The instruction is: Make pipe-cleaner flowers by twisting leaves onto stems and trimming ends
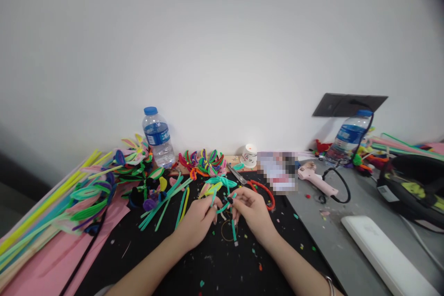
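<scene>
**Two hands bending a teal pipe cleaner over a craft desk**

A teal pipe cleaner (227, 206) is held between both hands, low in the middle of the view, just above a black mat (215, 263) on the desk. The left hand (199, 219) pinches its near-left part with fingers closed on it; the right hand (253, 208) pinches the other side, also with closed fingers, while the loose tail hangs down toward the mat. Just behind the hands lie a half-made teal and yellow flower (217, 184) and red-handled scissors (255, 187). Further back sit finished multicoloured flowers (203, 163), a water bottle (158, 137) and a small white cup (249, 155). To the left, long pipe cleaners (52, 203) fan across pink paper (52, 259). To the right, on the grey desk (333, 236), a pink glue gun (317, 178) rests with its black cord looping.

Risks, as a judgement: the thin wire could slip from the pinch or kink wrongly if bent too sharply, and its cut end could prick a fingertip. The scissors lie close to the right hand.
</scene>
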A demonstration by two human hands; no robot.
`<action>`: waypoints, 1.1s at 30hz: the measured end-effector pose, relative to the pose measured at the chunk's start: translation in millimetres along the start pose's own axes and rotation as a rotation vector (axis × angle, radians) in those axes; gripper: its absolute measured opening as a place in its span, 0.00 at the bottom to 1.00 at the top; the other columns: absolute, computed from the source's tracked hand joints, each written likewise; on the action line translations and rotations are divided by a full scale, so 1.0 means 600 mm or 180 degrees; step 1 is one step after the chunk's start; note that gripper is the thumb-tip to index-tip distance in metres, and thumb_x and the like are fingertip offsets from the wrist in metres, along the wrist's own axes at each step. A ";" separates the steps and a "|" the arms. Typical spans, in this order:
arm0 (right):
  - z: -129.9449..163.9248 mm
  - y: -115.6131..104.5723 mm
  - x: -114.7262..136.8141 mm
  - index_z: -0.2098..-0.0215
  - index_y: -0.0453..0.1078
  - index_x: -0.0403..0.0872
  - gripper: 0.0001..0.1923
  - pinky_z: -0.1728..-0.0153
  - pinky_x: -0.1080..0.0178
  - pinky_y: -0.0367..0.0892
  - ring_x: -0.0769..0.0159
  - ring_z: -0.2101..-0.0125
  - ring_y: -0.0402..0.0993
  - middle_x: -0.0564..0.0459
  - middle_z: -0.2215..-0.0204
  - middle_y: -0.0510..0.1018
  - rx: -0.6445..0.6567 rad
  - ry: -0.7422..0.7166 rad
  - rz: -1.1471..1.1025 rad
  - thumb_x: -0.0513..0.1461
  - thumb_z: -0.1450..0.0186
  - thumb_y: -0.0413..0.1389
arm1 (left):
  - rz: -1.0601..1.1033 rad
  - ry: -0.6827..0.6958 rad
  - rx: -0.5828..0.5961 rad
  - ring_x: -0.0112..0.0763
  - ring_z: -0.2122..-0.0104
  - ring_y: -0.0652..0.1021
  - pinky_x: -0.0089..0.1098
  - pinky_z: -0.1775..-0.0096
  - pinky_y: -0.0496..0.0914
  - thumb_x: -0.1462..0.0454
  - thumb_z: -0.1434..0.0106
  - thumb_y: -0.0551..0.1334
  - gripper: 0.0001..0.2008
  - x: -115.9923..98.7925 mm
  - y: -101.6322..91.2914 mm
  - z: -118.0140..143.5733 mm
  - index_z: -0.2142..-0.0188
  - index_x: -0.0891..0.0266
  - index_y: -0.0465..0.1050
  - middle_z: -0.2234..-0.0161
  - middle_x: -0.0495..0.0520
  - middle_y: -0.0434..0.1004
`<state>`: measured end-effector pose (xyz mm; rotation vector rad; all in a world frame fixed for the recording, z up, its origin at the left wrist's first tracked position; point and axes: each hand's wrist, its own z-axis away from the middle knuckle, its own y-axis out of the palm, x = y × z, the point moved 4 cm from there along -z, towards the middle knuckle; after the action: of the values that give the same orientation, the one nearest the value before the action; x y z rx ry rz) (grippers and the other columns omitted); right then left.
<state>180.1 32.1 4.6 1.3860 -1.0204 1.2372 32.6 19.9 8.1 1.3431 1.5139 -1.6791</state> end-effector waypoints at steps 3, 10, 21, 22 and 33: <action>0.003 0.005 0.001 0.73 0.67 0.45 0.11 0.86 0.69 0.65 0.72 0.88 0.66 0.60 0.86 0.69 0.0117 0.0073 0.0009 0.43 0.48 0.60 | -0.0552 0.0094 0.0145 0.31 0.76 0.71 0.28 0.70 0.62 0.67 0.38 0.48 0.11 -0.012 0.000 0.004 0.71 0.59 0.67 0.78 0.49 0.70; 0.009 0.016 0.002 0.72 0.70 0.43 0.12 0.84 0.68 0.67 0.72 0.87 0.68 0.58 0.85 0.71 0.0321 0.0157 0.0158 0.45 0.47 0.58 | -0.1418 0.0149 0.0348 0.34 0.70 0.74 0.29 0.67 0.62 0.69 0.39 0.47 0.10 -0.009 0.006 0.007 0.71 0.60 0.64 0.72 0.52 0.73; 0.005 0.007 -0.007 0.73 0.66 0.44 0.14 0.87 0.68 0.65 0.71 0.88 0.68 0.58 0.85 0.72 0.0145 0.0220 0.0111 0.47 0.47 0.59 | -0.1689 0.0255 0.0317 0.35 0.72 0.74 0.28 0.71 0.62 0.69 0.40 0.49 0.11 -0.012 0.004 0.008 0.70 0.59 0.68 0.74 0.52 0.73; 0.004 0.004 -0.007 0.74 0.65 0.44 0.14 0.87 0.68 0.65 0.70 0.88 0.68 0.58 0.85 0.72 0.0070 0.0205 0.0059 0.47 0.47 0.59 | -0.1505 0.0292 0.0210 0.35 0.70 0.75 0.29 0.69 0.63 0.68 0.40 0.49 0.11 -0.015 0.002 0.007 0.67 0.59 0.69 0.71 0.53 0.74; 0.005 0.001 -0.009 0.72 0.66 0.44 0.15 0.78 0.68 0.70 0.67 0.80 0.75 0.50 0.78 0.79 -0.0029 0.0458 -0.0603 0.45 0.49 0.63 | -0.0530 0.0676 -0.0453 0.40 0.47 0.69 0.37 0.47 0.61 0.62 0.39 0.56 0.17 0.004 -0.023 0.001 0.50 0.55 0.70 0.53 0.54 0.75</action>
<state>179.4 29.2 -0.6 1.3336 -0.7763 1.1714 19.6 23.6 11.8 1.3871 1.8755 -1.5296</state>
